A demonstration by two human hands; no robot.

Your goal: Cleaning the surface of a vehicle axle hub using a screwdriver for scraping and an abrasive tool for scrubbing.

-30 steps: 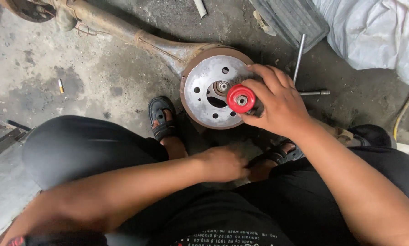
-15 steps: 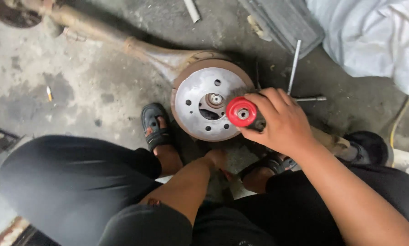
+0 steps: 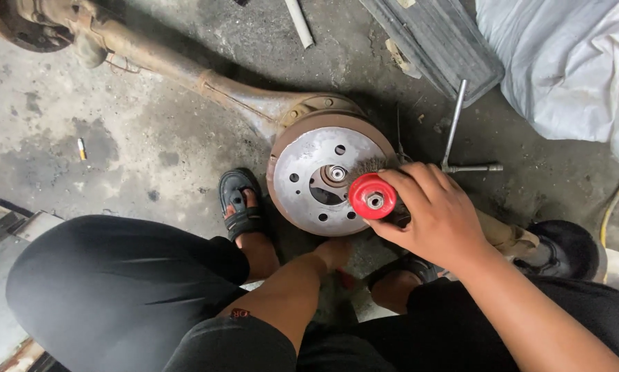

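Note:
My right hand (image 3: pixel 437 217) is closed around a red wire cup brush (image 3: pixel 372 196), whose bristles rest against the right side of a rusty brake drum's (image 3: pixel 309 172) grey face. The drum sits on the end of a rusty axle (image 3: pixel 185 69) lying on the concrete floor. My left hand (image 3: pixel 333 253) reaches down to the drum's lower edge between my feet. Its fingers are hidden, so I cannot tell whether it holds anything.
An L-shaped metal wrench (image 3: pixel 454 138) lies right of the drum. A white pipe (image 3: pixel 299 24), a grey ribbed mat (image 3: pixel 433 41) and a white sack (image 3: pixel 564 69) lie further back. A yellow hose (image 3: pixel 613 200) runs at the right. My sandalled foot (image 3: pixel 240 207) stands left of the drum.
My left hand has moved from resting near my foot down to the drum's lower edge. My right hand keeps the red brush at the drum's face. The view has shifted.

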